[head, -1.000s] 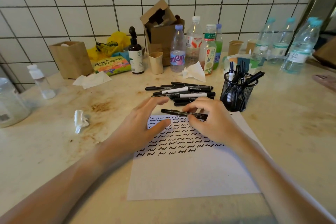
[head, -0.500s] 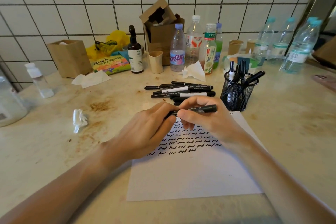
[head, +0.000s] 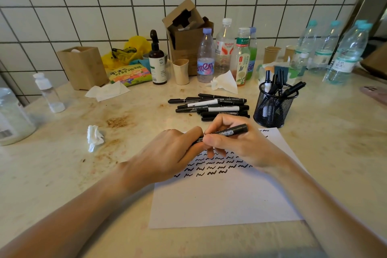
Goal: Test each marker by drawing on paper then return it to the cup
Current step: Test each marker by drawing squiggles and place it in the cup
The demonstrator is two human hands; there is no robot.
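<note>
Marker (head: pixel 228 132) lifted, seemingly pointing right.

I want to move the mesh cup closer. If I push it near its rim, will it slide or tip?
The mesh cup probably weighs little: its wall is open wire. The markers in it lean to the right and stick out above the rim, so a high push might tip it. The counter looks smooth, so a low push would likely slide it.

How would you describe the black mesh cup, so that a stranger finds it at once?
Start at the white paper covered in black squiggles in front of the person. Just past its far right corner stands the black mesh cup, right of the pile of loose markers. It is the only see-through wire container, with markers standing upright inside.
</note>
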